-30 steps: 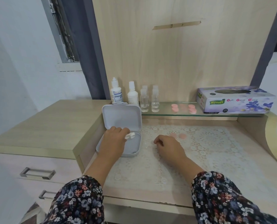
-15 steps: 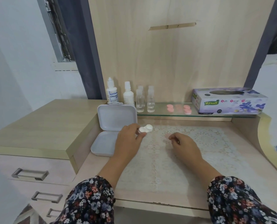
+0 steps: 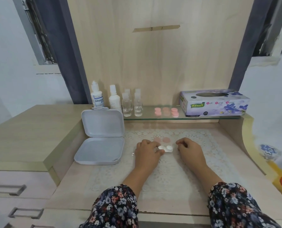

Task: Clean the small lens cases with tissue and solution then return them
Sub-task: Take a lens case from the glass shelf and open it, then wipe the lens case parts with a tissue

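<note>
White lens case [image 3: 165,148] now down on lace mat [image 3: 194,170], left grip [image 3: 147,151] pinching it

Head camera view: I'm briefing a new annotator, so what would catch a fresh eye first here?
Probably the two hands at the middle of the lace mat: the left hand pinches a white lens case, while the right hand rests curled beside it. Next, the open white box to their left, lid upright. Then the purple tissue box on the glass shelf behind.
</note>
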`<state>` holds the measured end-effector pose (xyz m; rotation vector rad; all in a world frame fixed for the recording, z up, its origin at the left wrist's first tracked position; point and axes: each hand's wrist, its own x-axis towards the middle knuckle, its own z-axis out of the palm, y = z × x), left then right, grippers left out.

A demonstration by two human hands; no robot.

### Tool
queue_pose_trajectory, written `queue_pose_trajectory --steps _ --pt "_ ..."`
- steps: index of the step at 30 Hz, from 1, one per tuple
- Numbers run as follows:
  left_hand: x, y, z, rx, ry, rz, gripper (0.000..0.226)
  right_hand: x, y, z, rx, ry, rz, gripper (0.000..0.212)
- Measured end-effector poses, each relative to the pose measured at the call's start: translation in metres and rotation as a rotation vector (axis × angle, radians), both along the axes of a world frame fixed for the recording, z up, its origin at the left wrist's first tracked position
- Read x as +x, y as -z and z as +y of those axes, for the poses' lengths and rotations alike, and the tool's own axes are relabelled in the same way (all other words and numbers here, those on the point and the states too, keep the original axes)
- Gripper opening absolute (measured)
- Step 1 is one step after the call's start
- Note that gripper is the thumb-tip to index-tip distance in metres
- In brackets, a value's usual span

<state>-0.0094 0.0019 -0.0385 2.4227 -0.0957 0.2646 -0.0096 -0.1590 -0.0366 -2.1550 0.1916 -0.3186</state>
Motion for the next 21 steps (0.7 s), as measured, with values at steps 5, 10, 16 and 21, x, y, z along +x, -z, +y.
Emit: queue_pose_trajectory --steps 5,10,16,21 --pt "0.0012 0.0043 -0.0005 0.041 0.006 0.003 0.033 -0.0001 0.0024 -0.0015 -0.003 -0.010 0.007 0.023" --pt "0.0009 0.0058 -0.0002 0.028 0.005 0.005 0.038 -0.0010 0.0022 -0.0014 -0.014 -0.019 0.012 0.023" --pt "-0.0009 0.0055 0.0001 0.017 0.002 -0.003 0.043 -0.0032 0.0009 -0.0016 0.030 -0.019 0.009 0.023" --pt "-0.0037 -0.0026 -0.0025 -0.092 0.015 -0.132 0.032 -0.0088 -0.0031 -0.0006 0.239 0.041 -0.134 0.023"
